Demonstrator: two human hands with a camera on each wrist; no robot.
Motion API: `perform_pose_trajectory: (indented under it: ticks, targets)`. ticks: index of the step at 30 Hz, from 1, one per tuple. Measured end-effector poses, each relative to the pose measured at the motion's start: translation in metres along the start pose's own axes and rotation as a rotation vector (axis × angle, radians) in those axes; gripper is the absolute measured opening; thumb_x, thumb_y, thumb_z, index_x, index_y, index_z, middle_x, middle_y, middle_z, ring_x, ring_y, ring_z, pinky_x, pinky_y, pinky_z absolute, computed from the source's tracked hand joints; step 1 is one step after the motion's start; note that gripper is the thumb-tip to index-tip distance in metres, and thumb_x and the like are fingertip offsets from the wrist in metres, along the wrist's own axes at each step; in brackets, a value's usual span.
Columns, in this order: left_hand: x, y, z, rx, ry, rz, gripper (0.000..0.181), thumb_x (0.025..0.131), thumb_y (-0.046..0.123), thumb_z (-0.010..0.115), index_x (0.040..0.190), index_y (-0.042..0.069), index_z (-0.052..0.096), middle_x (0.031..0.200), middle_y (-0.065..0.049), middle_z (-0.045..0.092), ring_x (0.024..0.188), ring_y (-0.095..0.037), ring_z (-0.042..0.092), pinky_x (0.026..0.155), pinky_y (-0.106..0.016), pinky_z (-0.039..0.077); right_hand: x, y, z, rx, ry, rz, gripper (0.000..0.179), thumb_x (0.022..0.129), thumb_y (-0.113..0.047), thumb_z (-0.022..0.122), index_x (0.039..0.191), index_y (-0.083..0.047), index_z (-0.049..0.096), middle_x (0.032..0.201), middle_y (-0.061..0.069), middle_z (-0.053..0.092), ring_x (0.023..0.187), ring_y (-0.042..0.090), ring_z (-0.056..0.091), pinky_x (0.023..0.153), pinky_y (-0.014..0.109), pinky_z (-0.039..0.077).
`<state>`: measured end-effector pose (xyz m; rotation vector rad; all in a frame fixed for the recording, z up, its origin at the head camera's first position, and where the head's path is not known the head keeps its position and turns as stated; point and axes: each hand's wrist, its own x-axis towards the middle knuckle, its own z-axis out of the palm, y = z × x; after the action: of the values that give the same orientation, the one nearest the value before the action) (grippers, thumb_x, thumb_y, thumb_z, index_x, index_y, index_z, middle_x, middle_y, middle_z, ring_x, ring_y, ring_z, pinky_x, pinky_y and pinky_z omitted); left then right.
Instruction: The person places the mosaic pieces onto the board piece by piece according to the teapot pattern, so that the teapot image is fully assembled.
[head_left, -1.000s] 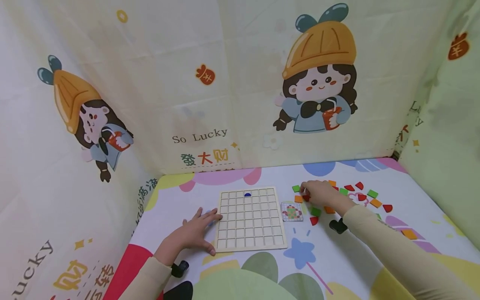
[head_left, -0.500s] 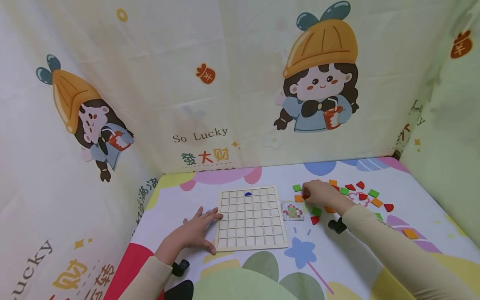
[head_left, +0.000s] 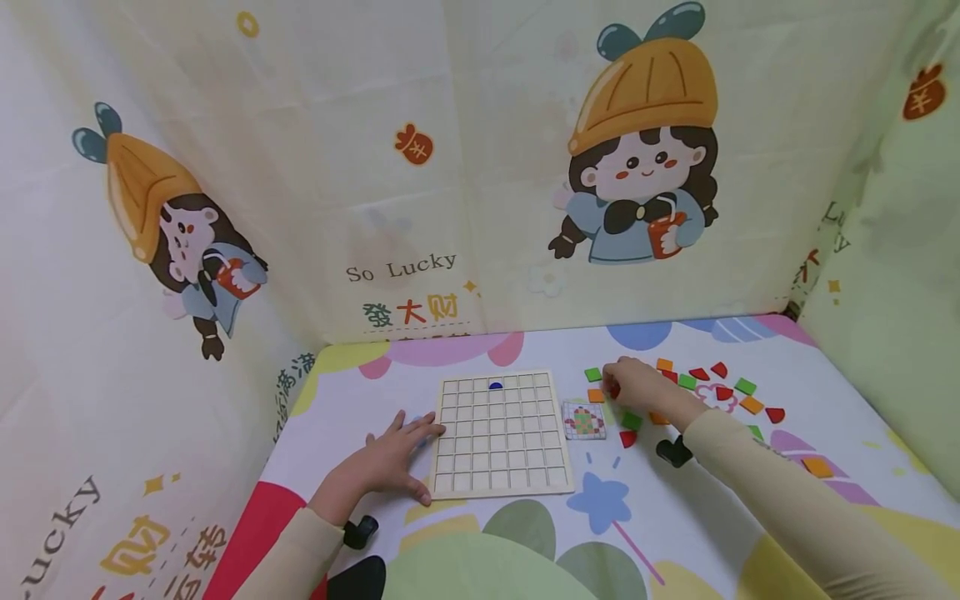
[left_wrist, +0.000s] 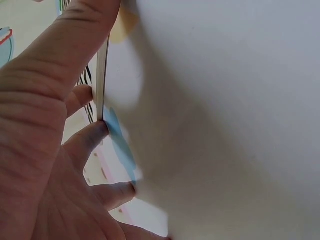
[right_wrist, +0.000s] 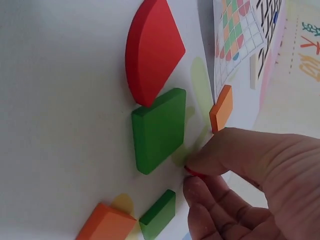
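My left hand (head_left: 382, 467) rests at the left side of a wooden grid board (head_left: 499, 450), its fingers spread and touching the board's edge, the thumb near the front left corner. One blue semicircular tile (head_left: 496, 386) sits in the board's far row. Right of the board, my right hand (head_left: 645, 385) pinches a small red tile (right_wrist: 194, 172) between thumb and fingers; most of that tile is hidden. Close to this hand lie a green square tile (right_wrist: 160, 131), a red quarter-round tile (right_wrist: 152, 52) and an orange square tile (right_wrist: 222, 108).
A printed pattern card (head_left: 583, 421) lies between the board and the loose tiles. Several red, green and orange tiles are scattered to the right, with one orange tile (head_left: 817, 467) farther off. Patterned cloth (head_left: 487, 208) hangs behind the table.
My right hand's fingers have closed on the red tile and shifted it slightly at the same spot. The left hand stays on the board's edge.
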<state>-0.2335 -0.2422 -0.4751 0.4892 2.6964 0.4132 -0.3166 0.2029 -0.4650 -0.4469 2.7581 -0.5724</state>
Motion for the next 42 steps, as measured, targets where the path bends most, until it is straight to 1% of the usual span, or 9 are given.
perform_pose_trajectory:
  ticks: [4,10,18,23,26,29,32,39,42]
  targets:
    - [0.001,-0.001,0.0,0.0,-0.003,0.004,0.111,0.058,0.056,0.097,0.154,0.033,0.046,0.171,0.001,0.028,0.157,-0.052,0.008,0.098,-0.094,0.014,0.001,0.001,0.003,-0.002,-0.004,-0.005,0.018,0.086,0.001,0.073,0.098,-0.011,0.066,0.095,0.006,0.059,0.088,0.024,0.055,0.079,0.037,0.054]
    - [0.0,-0.001,0.0,-0.004,0.002,0.01,0.111,0.058,0.056,0.097,0.154,0.033,0.047,0.171,0.001,0.028,0.157,-0.053,0.007,0.097,-0.094,0.014,0.003,-0.003,0.002,-0.029,0.031,-0.043,0.019,0.084,0.0,0.074,0.096,-0.012,0.065,0.095,0.006,0.058,0.088,0.024,0.053,0.077,0.036,0.052]
    - [0.002,-0.004,0.002,0.0,0.007,0.009,0.112,0.057,0.057,0.097,0.154,0.034,0.046,0.171,0.001,0.028,0.157,-0.052,0.007,0.097,-0.094,0.013,0.01,-0.014,-0.001,-0.014,0.036,-0.067,0.018,0.086,0.002,0.073,0.097,-0.011,0.066,0.094,0.007,0.057,0.088,0.024,0.054,0.077,0.035,0.053]
    - [0.003,-0.004,0.003,-0.002,0.006,0.006,0.112,0.057,0.057,0.097,0.154,0.034,0.046,0.171,0.001,0.028,0.157,-0.052,0.007,0.097,-0.095,0.013,0.018,-0.021,0.001,-0.04,0.036,-0.102,0.018,0.085,-0.001,0.076,0.097,-0.01,0.066,0.093,0.007,0.057,0.085,0.023,0.054,0.075,0.035,0.052]
    - [0.003,-0.005,0.004,0.001,0.003,0.004,0.112,0.057,0.058,0.097,0.154,0.034,0.046,0.172,0.001,0.027,0.157,-0.052,0.006,0.097,-0.094,0.013,0.022,-0.025,0.001,-0.057,0.043,-0.11,0.018,0.085,-0.004,0.077,0.097,-0.011,0.066,0.094,0.007,0.058,0.086,0.023,0.054,0.077,0.035,0.052]
    - [0.004,-0.005,0.004,0.008,0.003,0.001,0.113,0.057,0.059,0.096,0.155,0.034,0.045,0.172,0.002,0.027,0.157,-0.051,0.006,0.098,-0.094,0.013,0.025,-0.03,0.001,-0.05,0.045,-0.105,0.016,0.086,-0.006,0.077,0.098,-0.012,0.067,0.095,0.007,0.059,0.087,0.023,0.054,0.08,0.036,0.054]
    - [0.004,-0.005,0.003,0.007,0.001,-0.003,0.114,0.056,0.058,0.097,0.155,0.034,0.045,0.172,0.002,0.027,0.158,-0.051,0.006,0.098,-0.094,0.013,0.028,-0.036,0.002,-0.043,0.048,-0.124,0.016,0.086,-0.005,0.077,0.098,-0.011,0.067,0.095,0.007,0.059,0.086,0.023,0.054,0.079,0.036,0.054]
    - [0.003,-0.004,0.002,0.007,0.003,0.003,0.113,0.057,0.058,0.097,0.154,0.034,0.046,0.171,0.003,0.027,0.158,-0.051,0.007,0.098,-0.094,0.014,0.03,-0.051,0.005,-0.044,0.065,-0.2,0.016,0.085,-0.002,0.073,0.096,-0.01,0.066,0.093,0.007,0.057,0.082,0.021,0.052,0.074,0.034,0.049]
    - [0.003,-0.004,0.001,0.006,0.002,0.002,0.113,0.057,0.057,0.097,0.154,0.034,0.046,0.171,0.003,0.028,0.157,-0.051,0.007,0.097,-0.094,0.014,0.03,-0.059,0.006,-0.033,0.068,-0.229,0.015,0.086,-0.001,0.073,0.095,-0.01,0.066,0.092,0.007,0.057,0.081,0.021,0.051,0.072,0.034,0.049]
